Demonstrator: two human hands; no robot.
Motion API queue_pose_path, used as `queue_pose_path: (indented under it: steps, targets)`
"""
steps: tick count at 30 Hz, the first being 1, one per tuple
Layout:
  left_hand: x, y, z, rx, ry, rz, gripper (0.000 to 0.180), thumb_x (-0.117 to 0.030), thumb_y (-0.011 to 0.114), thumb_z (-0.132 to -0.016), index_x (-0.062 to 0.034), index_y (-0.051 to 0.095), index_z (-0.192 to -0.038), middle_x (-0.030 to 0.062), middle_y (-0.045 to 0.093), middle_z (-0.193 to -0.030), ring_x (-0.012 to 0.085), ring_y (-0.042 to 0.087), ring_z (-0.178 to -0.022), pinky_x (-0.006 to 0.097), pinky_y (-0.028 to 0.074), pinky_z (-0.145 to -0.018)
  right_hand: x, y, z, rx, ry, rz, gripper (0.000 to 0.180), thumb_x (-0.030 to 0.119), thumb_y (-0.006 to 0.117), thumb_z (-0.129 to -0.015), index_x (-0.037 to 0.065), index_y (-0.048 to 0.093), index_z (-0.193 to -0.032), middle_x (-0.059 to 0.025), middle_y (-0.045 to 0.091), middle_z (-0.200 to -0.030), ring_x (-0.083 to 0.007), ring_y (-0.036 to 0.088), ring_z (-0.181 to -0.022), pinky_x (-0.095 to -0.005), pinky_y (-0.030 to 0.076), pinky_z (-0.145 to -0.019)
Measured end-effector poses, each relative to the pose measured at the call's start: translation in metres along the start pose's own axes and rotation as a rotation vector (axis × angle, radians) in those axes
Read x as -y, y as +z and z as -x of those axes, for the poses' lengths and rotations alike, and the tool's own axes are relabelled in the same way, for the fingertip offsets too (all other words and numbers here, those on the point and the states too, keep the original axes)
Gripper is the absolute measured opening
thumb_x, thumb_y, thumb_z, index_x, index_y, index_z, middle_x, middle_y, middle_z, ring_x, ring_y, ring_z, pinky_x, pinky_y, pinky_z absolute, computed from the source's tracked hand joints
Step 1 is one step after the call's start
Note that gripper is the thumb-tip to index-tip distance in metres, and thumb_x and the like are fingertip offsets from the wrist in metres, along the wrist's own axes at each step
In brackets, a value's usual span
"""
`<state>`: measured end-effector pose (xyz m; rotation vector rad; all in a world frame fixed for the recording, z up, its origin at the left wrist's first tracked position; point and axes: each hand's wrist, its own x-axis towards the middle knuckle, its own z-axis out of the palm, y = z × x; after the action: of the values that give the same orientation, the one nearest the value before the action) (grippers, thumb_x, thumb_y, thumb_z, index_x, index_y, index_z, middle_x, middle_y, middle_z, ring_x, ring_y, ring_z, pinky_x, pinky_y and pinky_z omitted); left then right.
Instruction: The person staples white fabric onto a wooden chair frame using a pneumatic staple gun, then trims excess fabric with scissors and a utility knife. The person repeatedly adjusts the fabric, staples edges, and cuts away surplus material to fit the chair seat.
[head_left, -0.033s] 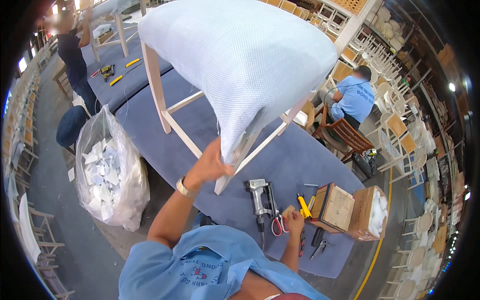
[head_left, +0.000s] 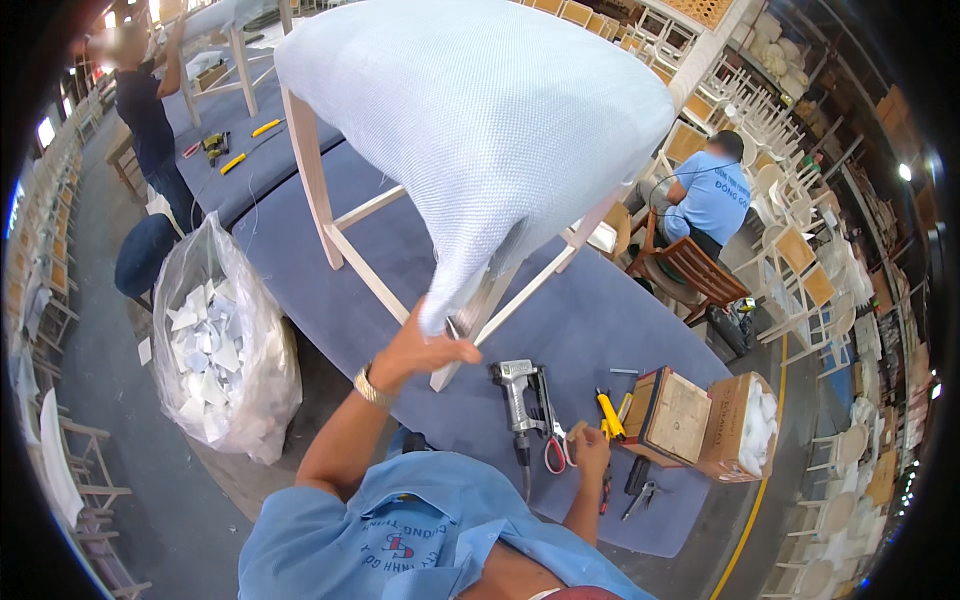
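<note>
A stool or chair frame of pale wood stands on the blue-covered table, its seat draped in light blue-white woven fabric point(head_left: 470, 110). One corner of the cloth hangs down beside a wooden leg point(head_left: 447, 372). My left hand point(head_left: 420, 348) is closed on that hanging corner, its thumb pointing right. My right hand point(head_left: 592, 452) is low on the right, fingers pinched at a small tan piece point(head_left: 577, 430) whose kind I cannot make out. Just left of it lie red-handled scissors point(head_left: 556, 452) and a silver staple gun point(head_left: 517, 395) with a hose.
A yellow-handled tool point(head_left: 610, 414), a wooden box point(head_left: 672, 418), a carton point(head_left: 735, 428) and pliers point(head_left: 641, 500) are at the right. A clear bag of scraps point(head_left: 225, 350) stands left of the table point(head_left: 345, 320). Two people point(head_left: 720, 190) work farther off, amid many chairs.
My left hand has shifted slightly downward, and the fabric corner is drawn lower with it. My right hand has moved down a little, and less of the tan piece shows.
</note>
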<state>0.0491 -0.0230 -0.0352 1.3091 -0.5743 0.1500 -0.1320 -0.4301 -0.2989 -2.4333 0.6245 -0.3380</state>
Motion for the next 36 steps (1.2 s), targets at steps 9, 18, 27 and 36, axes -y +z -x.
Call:
queue_pose_path:
  steps: [9,18,27,36]
  targets:
    - [-0.056,0.033,-0.026,-0.346,0.146,-0.059,0.048,-0.047,0.066,-0.095,-0.001,0.061,-0.106,-0.0023,0.051,-0.08,0.0079,0.044,-0.07,0.024,0.039,-0.059,0.104,-0.006,-0.051,0.125,-0.04,-0.27,0.035,0.024,0.068,-0.092,-0.002,0.066,-0.116,-0.0168,0.072,-0.108,-0.0249,0.07,-0.1,-0.0346,0.053,-0.087]
    - [-0.053,0.021,-0.025,-0.336,0.038,0.102,0.082,-0.059,0.049,-0.098,-0.017,0.011,-0.158,0.018,0.032,-0.157,0.0331,0.045,-0.137,0.051,0.034,-0.116,0.166,0.062,0.026,0.452,-0.253,-0.368,0.037,0.032,0.069,-0.088,0.004,0.069,-0.113,-0.016,0.07,-0.109,-0.0294,0.069,-0.093,-0.0396,0.054,-0.081]
    - [-0.086,0.013,-0.05,0.001,-0.174,0.025,0.125,-0.081,0.067,-0.07,-0.013,0.008,-0.158,0.0361,0.022,-0.155,0.0508,0.027,-0.144,0.054,0.021,-0.121,0.085,0.018,0.045,0.158,0.235,-0.423,0.023,0.02,0.067,-0.093,0.006,0.071,-0.111,-0.0094,0.074,-0.095,-0.0179,0.07,-0.082,-0.0308,0.055,-0.075]
    - [-0.078,0.029,-0.053,-0.119,-0.054,-0.131,0.109,-0.077,0.057,-0.081,-0.0071,0.017,-0.155,0.0338,0.042,-0.143,0.044,0.056,-0.123,0.052,0.048,-0.106,0.005,-0.026,-0.041,-0.323,0.05,0.196,0.02,0.021,0.067,-0.087,0.004,0.069,-0.098,-0.0154,0.071,-0.101,-0.0374,0.067,-0.095,-0.0482,0.053,-0.081]
